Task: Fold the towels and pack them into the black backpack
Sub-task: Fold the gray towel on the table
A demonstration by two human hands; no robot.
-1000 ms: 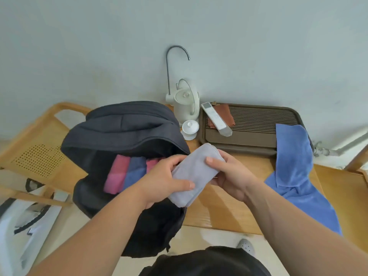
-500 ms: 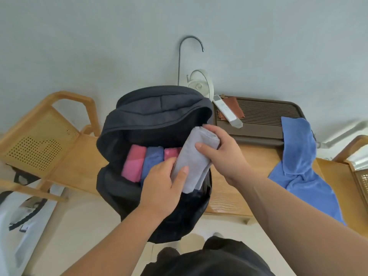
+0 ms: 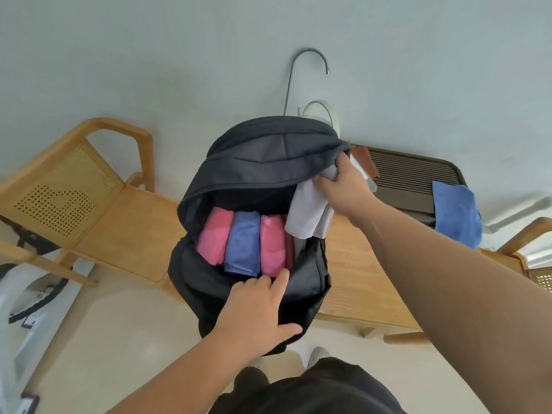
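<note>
The black backpack (image 3: 268, 153) stands open at the table's left edge. Inside it, side by side, sit a pink towel (image 3: 213, 237), a blue towel (image 3: 242, 246) and a second pink towel (image 3: 271, 245). My right hand (image 3: 343, 182) grips the top of a folded grey towel (image 3: 307, 213), whose lower end reaches into the right side of the opening under the lid. My left hand (image 3: 258, 315) lies flat on the backpack's front panel, index finger at the rim by the second pink towel. An unfolded blue towel (image 3: 457, 215) drapes over the tray's right end.
A wooden table (image 3: 358, 273) carries a dark slatted tray (image 3: 415, 174) with a brown cloth (image 3: 366, 159). A white kettle (image 3: 321, 113) and a curved metal spout (image 3: 307, 59) stand behind the backpack. Wooden chairs stand at left (image 3: 89, 198) and far right (image 3: 525, 243).
My left hand let go of the grey towel and dropped onto the backpack's front. My right hand carried the towel up and right, to the opening's right side.
</note>
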